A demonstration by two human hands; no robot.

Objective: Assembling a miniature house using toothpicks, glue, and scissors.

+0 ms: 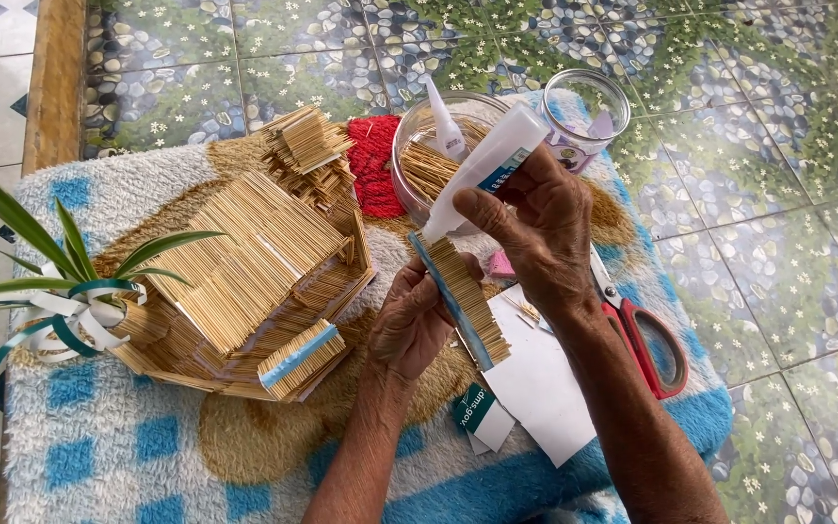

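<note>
My left hand [411,325] holds a small panel of glued wooden sticks [468,301] with a blue strip along one edge, tilted up on its side. My right hand [528,228] grips a white glue bottle [482,170], nozzle pointing down at the top end of the panel. To the left stands a model house made of sticks [244,277], with a similar small stick panel [301,357] leaning at its front.
A clear bowl of loose sticks [429,155] and a small glass jar [586,112] sit behind the hands. Red-handled scissors [644,340] and white paper pieces [540,383] lie on the fluffy rug [109,446]. A green plant [60,277] reaches in from the left.
</note>
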